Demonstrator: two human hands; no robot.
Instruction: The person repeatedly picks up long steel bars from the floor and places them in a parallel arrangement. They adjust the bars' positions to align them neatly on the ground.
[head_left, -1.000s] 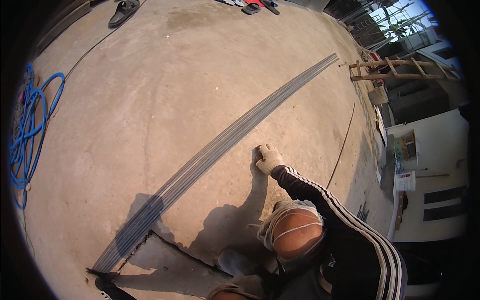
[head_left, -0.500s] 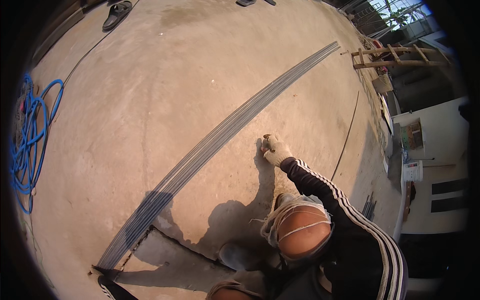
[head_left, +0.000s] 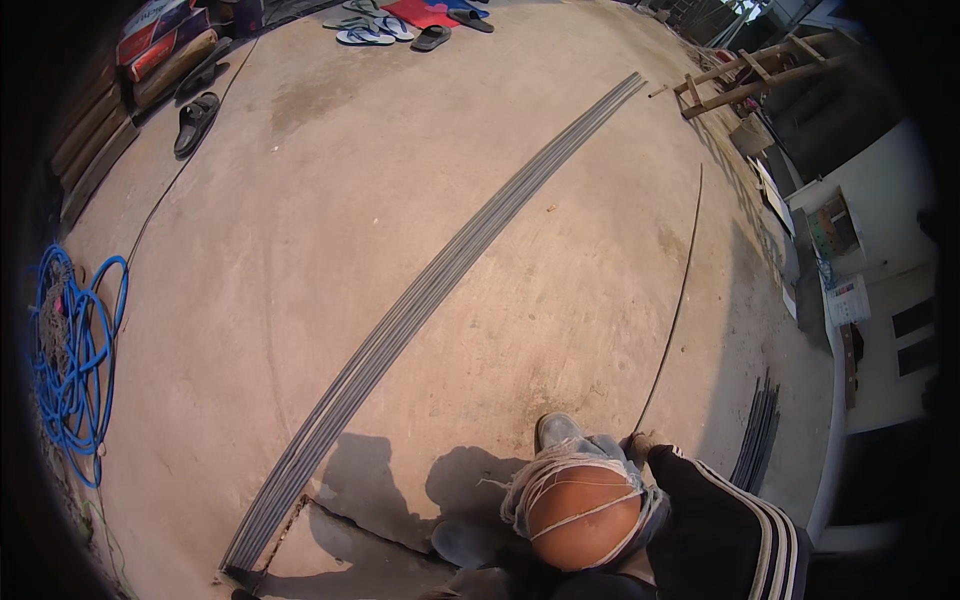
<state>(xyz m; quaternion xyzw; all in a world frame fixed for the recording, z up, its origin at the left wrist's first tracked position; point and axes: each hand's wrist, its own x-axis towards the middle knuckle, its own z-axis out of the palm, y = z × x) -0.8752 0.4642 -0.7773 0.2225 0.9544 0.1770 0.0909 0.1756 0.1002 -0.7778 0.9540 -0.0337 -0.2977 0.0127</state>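
Single thin steel rod point(head_left: 682, 290) lies flat on the concrete floor point(head_left: 300, 250), long axis running from near the right hand at lower middle up and slightly right toward the wooden ladder point(head_left: 745, 70). Near end sits at the right hand point(head_left: 636, 446), far end points away from the person. Right hand is gloved, down at the rod's near end beside the torn knee; mostly hidden by the striped dark sleeve point(head_left: 725, 520), so cannot tell if its grip is closed on the rod or just touching. Left hand is out of sight. Left of the rod, well apart: one long bundle of steel rods point(head_left: 430, 300), axis diagonal from lower left to upper right, individual count too fine to tell. Another short dark rod stack point(head_left: 757, 435) lies just right of the sleeve. One blue coiled hose point(head_left: 75, 350) at left edge. Several sandals point(head_left: 195, 120) lie at top, exact count unclear.
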